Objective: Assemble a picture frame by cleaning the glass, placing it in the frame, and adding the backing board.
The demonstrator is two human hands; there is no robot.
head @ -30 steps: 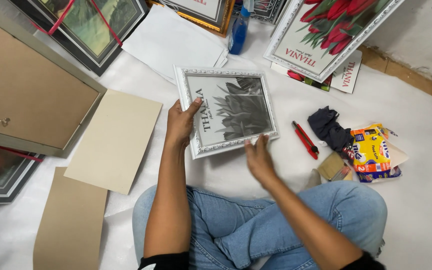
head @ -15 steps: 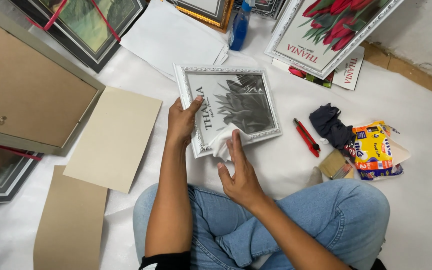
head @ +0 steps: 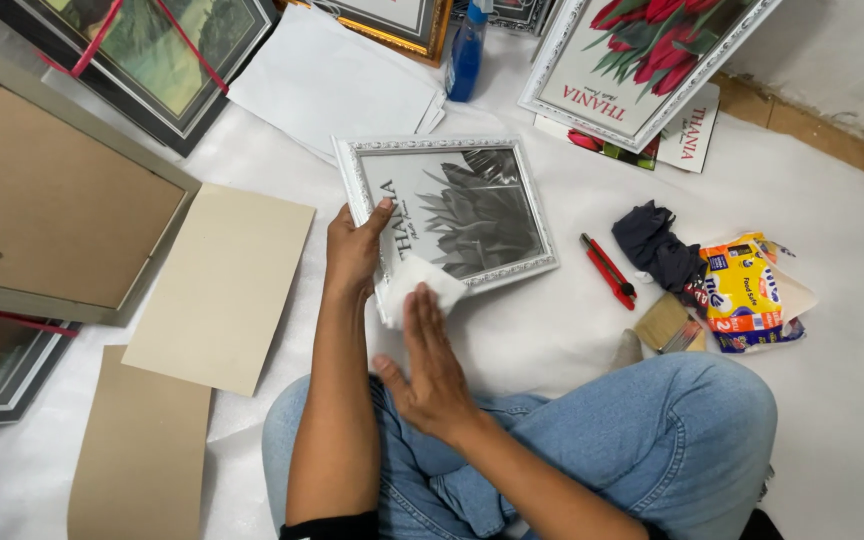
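A white ornate picture frame (head: 452,146) with a grey flower print lies tilted on the white floor covering in front of my crossed legs. My left hand (head: 353,251) grips its left edge, thumb on the glass. My right hand (head: 430,375) is flat with straight fingers, its fingertips pressing a crumpled white tissue (head: 422,282) against the frame's near left corner.
A red utility knife (head: 607,270), a dark cloth (head: 657,245) and a colourful packet (head: 742,290) lie to the right. Cardboard sheets (head: 227,285) and a large frame back (head: 52,200) are on the left. A blue spray bottle (head: 464,55) and a tulip picture (head: 642,60) stand behind.
My right hand left the frame's near right edge, took up the white tissue and moved left to the frame's near left corner. The frame shifted slightly under my left hand.
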